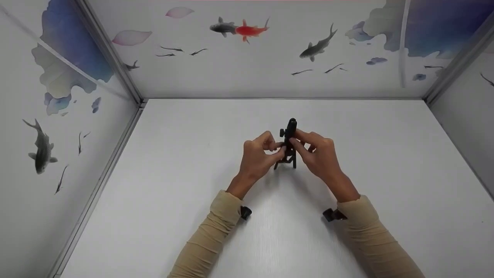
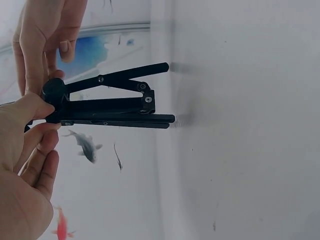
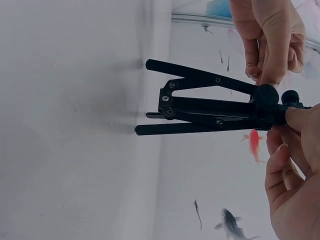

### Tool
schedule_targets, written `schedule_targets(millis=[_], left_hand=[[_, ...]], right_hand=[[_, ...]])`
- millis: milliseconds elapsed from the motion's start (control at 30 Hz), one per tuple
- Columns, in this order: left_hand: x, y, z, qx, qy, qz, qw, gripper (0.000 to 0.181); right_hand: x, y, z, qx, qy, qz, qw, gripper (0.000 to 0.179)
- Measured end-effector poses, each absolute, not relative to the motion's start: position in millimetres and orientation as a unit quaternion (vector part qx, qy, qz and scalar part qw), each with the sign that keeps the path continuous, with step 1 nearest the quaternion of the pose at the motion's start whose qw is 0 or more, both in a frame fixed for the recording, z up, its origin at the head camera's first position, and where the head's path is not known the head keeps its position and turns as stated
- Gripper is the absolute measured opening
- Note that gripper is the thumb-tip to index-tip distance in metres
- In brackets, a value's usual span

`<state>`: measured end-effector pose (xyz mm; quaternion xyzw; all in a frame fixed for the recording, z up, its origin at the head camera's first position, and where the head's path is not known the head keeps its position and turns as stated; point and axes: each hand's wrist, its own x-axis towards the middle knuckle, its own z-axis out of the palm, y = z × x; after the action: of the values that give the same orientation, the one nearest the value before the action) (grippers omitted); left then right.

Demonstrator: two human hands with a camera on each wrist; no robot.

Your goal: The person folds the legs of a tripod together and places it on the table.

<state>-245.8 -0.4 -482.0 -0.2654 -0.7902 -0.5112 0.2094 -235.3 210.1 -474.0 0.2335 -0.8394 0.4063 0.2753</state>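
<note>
White walls [image 1: 262, 77] printed with fish fill the top and left of the head view, around a plain white counter [image 1: 135, 216]. Just right of centre, the left hand [image 1: 257, 156] and right hand [image 1: 320, 154] both pinch a black tripod [image 3: 215, 106]. Uneven pulling or a slipping grip could tip it; whether its legs [image 3: 180, 129] bear weight, I cannot tell. Pressing down might shift their spread; a stray fingertip could turn the small knob [image 3: 290, 97].

In the head view, the black tripod [image 1: 290, 129] is partly hidden at mid-height by the left hand [image 1: 259, 154] and the right hand [image 1: 319, 154]. Both sleeves [image 1: 206, 235] are cut off there by the bottom edge.
</note>
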Motion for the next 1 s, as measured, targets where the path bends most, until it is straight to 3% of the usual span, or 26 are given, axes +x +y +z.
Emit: schedule_targets(millis=[600, 1000], left_hand=[[-252, -9, -476, -0.291, -0.794, -0.497, 0.194, 0.027], [-256, -23, -473, -0.29, -0.83, -0.473, 0.063, 0.022]], right_hand=[[-237, 210, -471, 0.238, -0.848, 0.396, 0.261, 0.035], [-237, 217, -470, 0.223, -0.857, 0.411, 0.219, 0.028]])
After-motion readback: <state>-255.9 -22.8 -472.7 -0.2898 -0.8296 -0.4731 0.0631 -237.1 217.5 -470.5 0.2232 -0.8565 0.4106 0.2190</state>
